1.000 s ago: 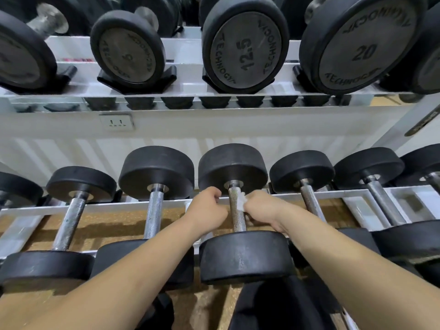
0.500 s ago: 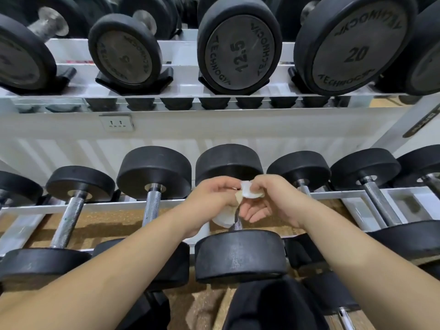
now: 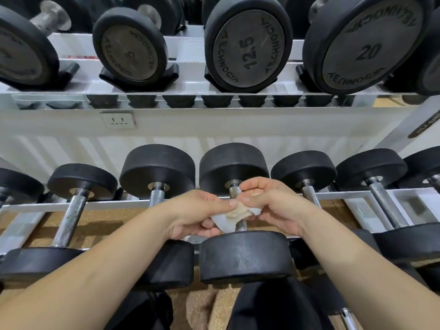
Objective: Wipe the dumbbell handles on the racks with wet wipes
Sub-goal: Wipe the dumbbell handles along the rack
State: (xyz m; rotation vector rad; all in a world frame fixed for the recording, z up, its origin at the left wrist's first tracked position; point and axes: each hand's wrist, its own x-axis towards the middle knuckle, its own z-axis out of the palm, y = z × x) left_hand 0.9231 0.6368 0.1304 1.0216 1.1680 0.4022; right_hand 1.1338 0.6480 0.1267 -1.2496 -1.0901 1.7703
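Observation:
A black dumbbell (image 3: 245, 256) lies on the lower rack rail (image 3: 42, 207), its knurled metal handle (image 3: 234, 190) running away from me. A crumpled white wet wipe (image 3: 234, 216), soiled yellowish in the middle, is stretched just above that handle. My left hand (image 3: 197, 214) pinches the wipe's left side between thumb and fingers. My right hand (image 3: 269, 203) pinches its right side, palm turned up. Both hands hover over the handle's near half and hide it.
Several black dumbbells (image 3: 157, 170) lie side by side along the lower rail. Larger ones marked 12.5 (image 3: 247, 44) and 20 (image 3: 366, 44) stand on the upper shelf. A wall socket (image 3: 118, 120) sits behind. Cork-coloured floor (image 3: 204, 308) and dark clothing show below.
My hands came off the handle with the wipe, drew apart a little and sank lower, spreading the wipe open between them. The soiled patch now faces up.

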